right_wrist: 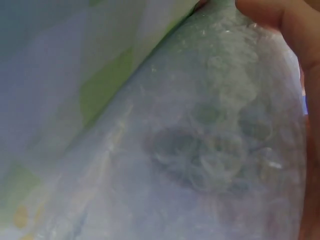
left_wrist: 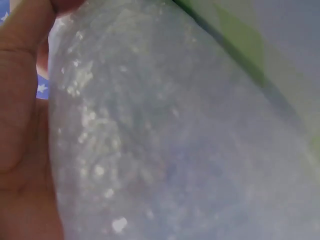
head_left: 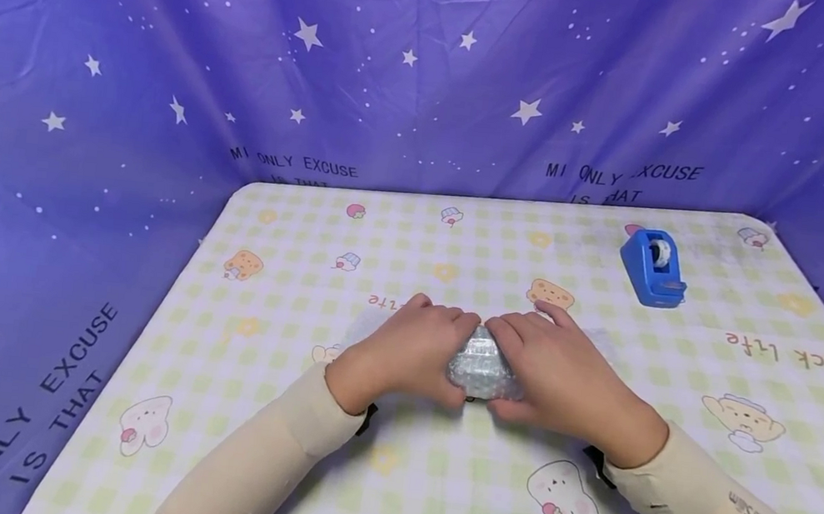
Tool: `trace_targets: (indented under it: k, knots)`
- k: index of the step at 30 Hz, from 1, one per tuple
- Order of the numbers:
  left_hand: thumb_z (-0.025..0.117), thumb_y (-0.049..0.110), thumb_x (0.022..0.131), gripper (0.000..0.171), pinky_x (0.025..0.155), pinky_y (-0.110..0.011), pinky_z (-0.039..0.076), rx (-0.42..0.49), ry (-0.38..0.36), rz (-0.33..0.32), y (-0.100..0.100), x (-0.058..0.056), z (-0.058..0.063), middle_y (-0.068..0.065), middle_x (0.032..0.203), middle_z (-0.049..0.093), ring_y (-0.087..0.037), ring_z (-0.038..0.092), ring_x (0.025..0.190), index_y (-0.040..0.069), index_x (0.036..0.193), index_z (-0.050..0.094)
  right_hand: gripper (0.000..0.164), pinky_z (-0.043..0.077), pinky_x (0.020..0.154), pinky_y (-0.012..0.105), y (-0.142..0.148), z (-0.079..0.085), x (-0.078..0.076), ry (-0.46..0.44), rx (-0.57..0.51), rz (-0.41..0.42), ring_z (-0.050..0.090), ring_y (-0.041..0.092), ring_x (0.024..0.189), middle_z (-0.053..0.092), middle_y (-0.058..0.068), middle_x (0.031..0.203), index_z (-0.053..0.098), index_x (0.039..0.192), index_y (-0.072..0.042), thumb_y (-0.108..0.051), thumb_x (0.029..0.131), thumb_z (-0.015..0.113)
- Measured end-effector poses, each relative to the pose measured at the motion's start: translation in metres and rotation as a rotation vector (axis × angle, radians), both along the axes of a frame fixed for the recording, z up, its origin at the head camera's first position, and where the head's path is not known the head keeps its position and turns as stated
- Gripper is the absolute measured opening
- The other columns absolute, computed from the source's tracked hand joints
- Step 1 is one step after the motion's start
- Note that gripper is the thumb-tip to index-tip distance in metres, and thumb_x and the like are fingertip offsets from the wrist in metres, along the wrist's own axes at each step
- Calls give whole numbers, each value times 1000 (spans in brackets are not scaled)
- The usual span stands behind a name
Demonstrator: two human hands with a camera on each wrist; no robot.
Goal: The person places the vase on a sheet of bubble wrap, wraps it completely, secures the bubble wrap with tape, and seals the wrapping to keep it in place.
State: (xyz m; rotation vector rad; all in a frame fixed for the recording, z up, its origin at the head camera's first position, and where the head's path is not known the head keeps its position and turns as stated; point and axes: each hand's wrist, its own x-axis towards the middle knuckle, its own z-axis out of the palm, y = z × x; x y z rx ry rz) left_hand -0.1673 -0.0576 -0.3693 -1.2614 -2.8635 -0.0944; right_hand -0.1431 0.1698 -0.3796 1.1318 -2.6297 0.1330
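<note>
Both hands hold a bubble-wrapped bundle [head_left: 479,366] at the table's [head_left: 432,494] centre: left hand [head_left: 413,349] at nine o'clock, right hand [head_left: 558,373] at three, fingers curled around it. Wrapping looks mostly done; the tape dispenser [head_left: 654,266] at two o'clock sits untouched, so sealing seems left.

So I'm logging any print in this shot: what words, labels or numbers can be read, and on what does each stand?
"MI ONLY EXCUSE IS THAT": purple star backdrop, repeated at right and lower left; second line partly hidden.
"luck life": checked tablecloth, upside down.
"...ite": tablecloth beside the left hand, partly hidden.
"jessim": right sleeve, upside down, uncertain.
Blue tape dispenser, bubble-wrapped bundle: no readable print.
</note>
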Motion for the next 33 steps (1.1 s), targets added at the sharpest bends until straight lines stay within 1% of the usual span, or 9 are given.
trace_targets:
  k: [3,6,9,12,14,19,23,27,33]
  knots:
    - [79,62,70,90,99,-42,44,-56,66,34,1,6,2,-1,126,67,-18,67,111,8,138,54,92,38,111,59,2,-2,-2,9,-16,11,68,29,108,70,10,114,60,129,-1,-56,62,88]
    - [80,68,69,106,108,-46,40,-116,144,57,1,12,5,-4,141,60,-22,61,126,6,148,47,90,39,110,60,4,-4,-4,8,-36,12,68,29,106,71,11,113,60,128,0,-56,62,87]
    - [81,71,67,111,108,-47,40,-148,211,62,1,18,5,-5,144,58,-24,58,129,5,149,45,89,39,110,59,5,-5,-5,-7,-49,9,69,28,105,71,11,112,61,128,-1,-56,63,86]
    - [83,70,65,110,104,-45,42,-147,275,67,0,24,2,-7,139,60,-26,59,125,5,146,46,88,39,111,59,5,-6,-6,-25,-55,14,69,28,105,71,10,113,61,129,-1,-57,65,85]
    - [84,67,66,105,100,-44,43,-134,315,66,-2,26,-2,-7,133,61,-27,61,121,5,143,48,88,39,112,59,5,-6,-7,-35,-60,22,69,28,105,71,10,113,62,130,-1,-58,66,84]
    - [84,57,68,84,97,-42,42,-91,417,-3,0,24,-8,-4,119,63,-26,61,112,8,129,54,84,40,110,58,8,-4,-10,-67,-76,23,68,22,102,72,6,109,63,127,-3,-56,65,83]
    - [83,54,68,77,96,-39,42,-70,446,-37,3,23,-11,-3,115,63,-24,62,108,9,124,55,82,42,107,58,10,-2,-9,-108,-90,18,68,17,100,72,4,107,65,125,-3,-53,63,85]
    - [83,54,68,79,94,-36,43,-53,447,-40,3,24,-13,-3,116,63,-23,63,108,9,126,53,82,44,106,58,10,0,-9,-154,-96,13,68,17,102,73,4,110,65,126,-3,-51,63,85]
    - [85,51,65,81,98,-36,43,-19,462,-66,4,24,-13,-3,118,62,-23,61,112,9,127,53,82,44,105,50,11,0,-12,-243,-96,-14,66,10,104,72,-2,112,66,127,-7,-52,62,86]
